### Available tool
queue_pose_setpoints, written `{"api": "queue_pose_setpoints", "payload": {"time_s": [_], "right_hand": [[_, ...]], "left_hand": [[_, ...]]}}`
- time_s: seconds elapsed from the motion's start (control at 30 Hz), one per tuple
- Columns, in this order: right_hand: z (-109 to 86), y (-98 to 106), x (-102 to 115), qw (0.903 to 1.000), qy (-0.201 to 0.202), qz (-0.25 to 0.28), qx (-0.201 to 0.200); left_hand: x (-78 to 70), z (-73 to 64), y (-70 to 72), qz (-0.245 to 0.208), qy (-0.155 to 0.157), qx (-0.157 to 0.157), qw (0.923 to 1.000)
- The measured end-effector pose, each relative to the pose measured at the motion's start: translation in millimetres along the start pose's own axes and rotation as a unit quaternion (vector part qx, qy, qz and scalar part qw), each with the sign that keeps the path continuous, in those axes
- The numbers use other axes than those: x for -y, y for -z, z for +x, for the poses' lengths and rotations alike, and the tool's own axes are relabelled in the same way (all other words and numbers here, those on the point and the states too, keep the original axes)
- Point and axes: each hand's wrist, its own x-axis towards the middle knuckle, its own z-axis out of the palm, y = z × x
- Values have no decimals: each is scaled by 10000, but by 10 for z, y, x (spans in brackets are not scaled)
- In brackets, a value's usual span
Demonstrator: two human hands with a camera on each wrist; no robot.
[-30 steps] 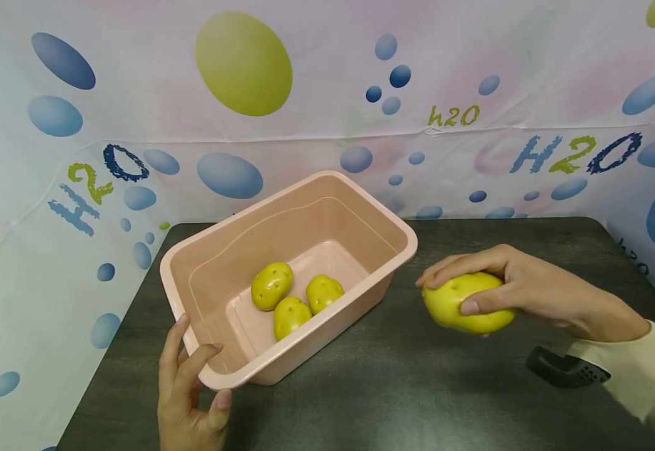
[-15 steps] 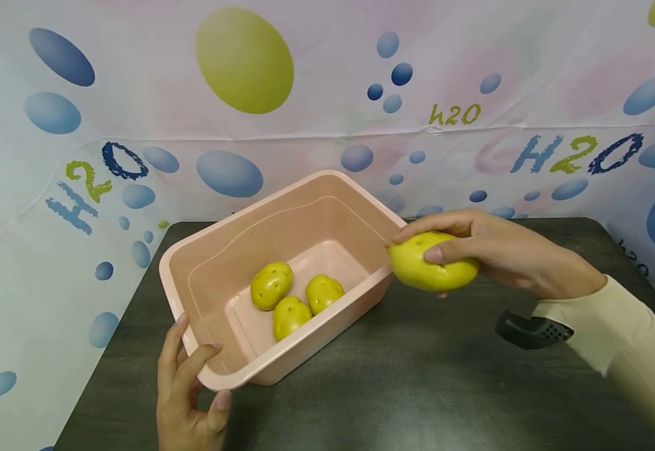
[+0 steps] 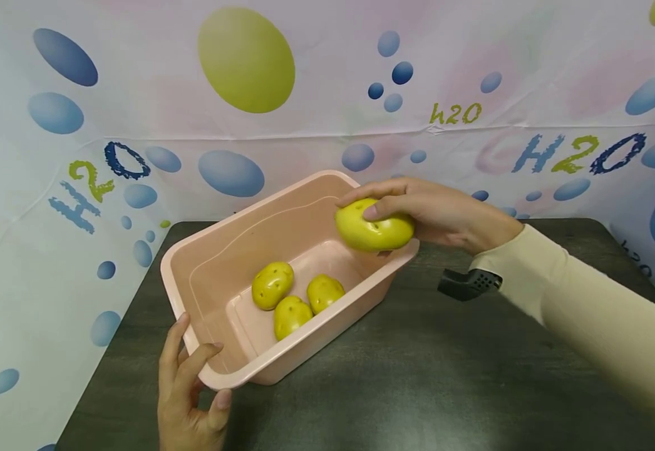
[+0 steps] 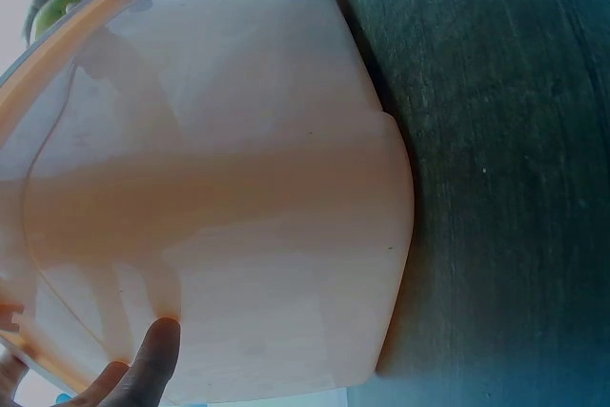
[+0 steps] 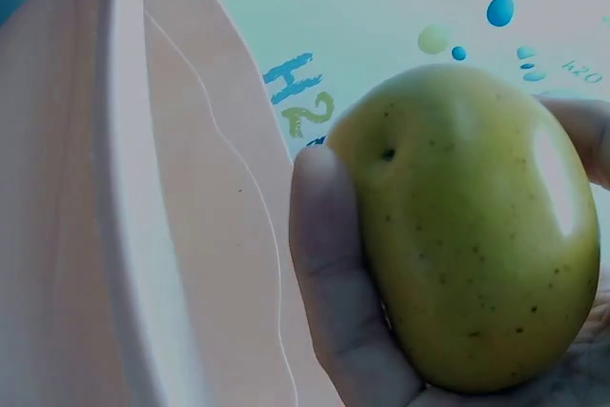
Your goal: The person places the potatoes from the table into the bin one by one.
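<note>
In the head view, my right hand (image 3: 426, 210) grips a glossy yellow potato (image 3: 361, 235), thumb on the near side and fingers over the top. It hangs over the right end of a pale pink plastic basin (image 3: 271, 235). Up close in the right wrist view, the potato (image 5: 467, 235) shows dimples and dark specks. My left hand (image 3: 189, 394) holds the basin's near left corner, with fingers over the rim and thumb outside; the left wrist view has the thumb (image 4: 157, 355) against the outer wall. Inside, on the basin's floor, lie three more yellow potatoes (image 3: 272, 285).
The basin stands at an angle on a dark wood-grain table (image 3: 417, 369). A white backdrop (image 3: 316, 75) with blue and green ovals and "H2O" lettering rises behind and at the left. A black wrist device (image 3: 468, 284) hangs below the right sleeve.
My right hand has carried the potato left and upward, from above the table at the right to over the basin. The left hand and the basin have stayed put.
</note>
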Motion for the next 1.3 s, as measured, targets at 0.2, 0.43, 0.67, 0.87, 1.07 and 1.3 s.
{"api": "queue_pose_setpoints", "payload": {"time_s": [0.2,0.43,0.67,0.87,1.07,1.3], "right_hand": [[246,-33,43,9999,-94,37,44],[600,-111,50,9994,-43,322,116],[892,-219,44,9991,-185,384,15],[1057,-267,31,9986,-477,230,-89],[1180,-306,1,9948,-986,146,-211],[1222,-307,-19,9914,-1245,-83,-398]], "left_hand": [[-43,4,9,27,181,-4,9998],[-68,6,15,147,330,2,9993],[-73,7,22,155,327,1,9993],[-63,16,18,112,293,28,9995],[-60,20,20,89,265,27,9996],[-53,25,17,134,213,29,9997]]}}
